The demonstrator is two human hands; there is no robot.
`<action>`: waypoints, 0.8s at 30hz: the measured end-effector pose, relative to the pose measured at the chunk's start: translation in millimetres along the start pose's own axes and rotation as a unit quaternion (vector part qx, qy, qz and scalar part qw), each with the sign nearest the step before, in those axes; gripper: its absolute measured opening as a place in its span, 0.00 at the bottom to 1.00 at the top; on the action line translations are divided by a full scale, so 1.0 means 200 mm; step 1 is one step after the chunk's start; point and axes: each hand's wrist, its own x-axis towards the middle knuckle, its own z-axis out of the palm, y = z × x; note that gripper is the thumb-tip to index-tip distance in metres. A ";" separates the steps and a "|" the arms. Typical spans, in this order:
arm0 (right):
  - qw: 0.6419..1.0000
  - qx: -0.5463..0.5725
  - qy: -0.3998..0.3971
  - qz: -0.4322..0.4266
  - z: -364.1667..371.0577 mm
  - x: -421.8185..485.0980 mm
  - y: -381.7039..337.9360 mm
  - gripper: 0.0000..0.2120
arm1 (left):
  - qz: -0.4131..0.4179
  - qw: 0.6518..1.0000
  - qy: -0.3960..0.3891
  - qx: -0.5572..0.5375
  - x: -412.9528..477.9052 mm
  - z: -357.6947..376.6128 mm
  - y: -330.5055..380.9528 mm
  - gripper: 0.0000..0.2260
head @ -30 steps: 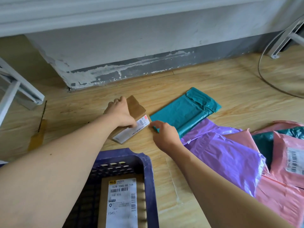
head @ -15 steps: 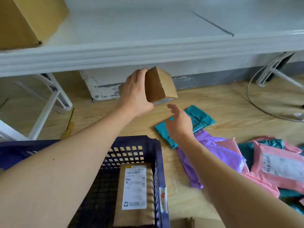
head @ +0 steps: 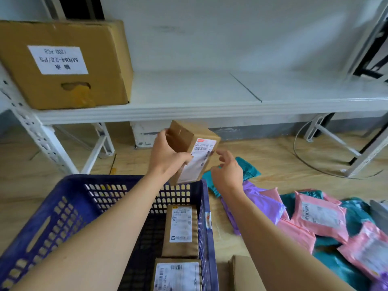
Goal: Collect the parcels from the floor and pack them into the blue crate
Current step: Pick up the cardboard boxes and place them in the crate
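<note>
My left hand (head: pixel 167 158) grips a small brown cardboard parcel (head: pixel 194 151) with a white label, held in the air above the far rim of the blue crate (head: pixel 69 198). My right hand (head: pixel 227 174) hovers just right of the parcel, fingers loosely spread and holding nothing. Two brown labelled parcels (head: pixel 180 227) (head: pixel 177 275) lie inside the crate along its right side. On the floor to the right lie a teal mailer (head: pixel 248 171), a purple mailer (head: pixel 262 206) and several pink mailers (head: pixel 321 215).
A white metal shelf (head: pixel 210 110) runs across behind the crate, with a large brown carton (head: pixel 63 64) on its left end. Another cardboard box (head: pixel 241 271) sits on the wooden floor right of the crate. A cable loops on the floor at far right.
My left hand lifted the small parcel off the floor and turned it so its label faces me, bringing it over the crate's far edge. My right hand left the floor and rose beside it.
</note>
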 end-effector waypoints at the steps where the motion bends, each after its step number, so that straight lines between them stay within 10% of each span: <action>1: 1.000 0.001 -0.010 0.001 0.01 -0.06 -0.02 0.25 | -0.038 0.998 -0.010 -0.046 -0.06 -0.05 -0.02 0.29; 14: 0.980 -0.119 -0.134 -0.081 0.22 -0.24 -0.02 0.31 | -0.323 0.918 -0.166 -0.157 -0.29 -0.19 -0.49 0.13; 20: 0.881 -0.339 -0.323 -0.074 0.41 -0.27 0.08 0.13 | -0.368 0.885 -0.267 -0.099 -0.34 -0.20 -0.74 0.11; 24: 0.853 -0.348 -0.383 -0.064 0.51 -0.31 0.12 0.23 | -0.388 0.862 -0.324 -0.015 -0.31 -0.22 -0.82 0.21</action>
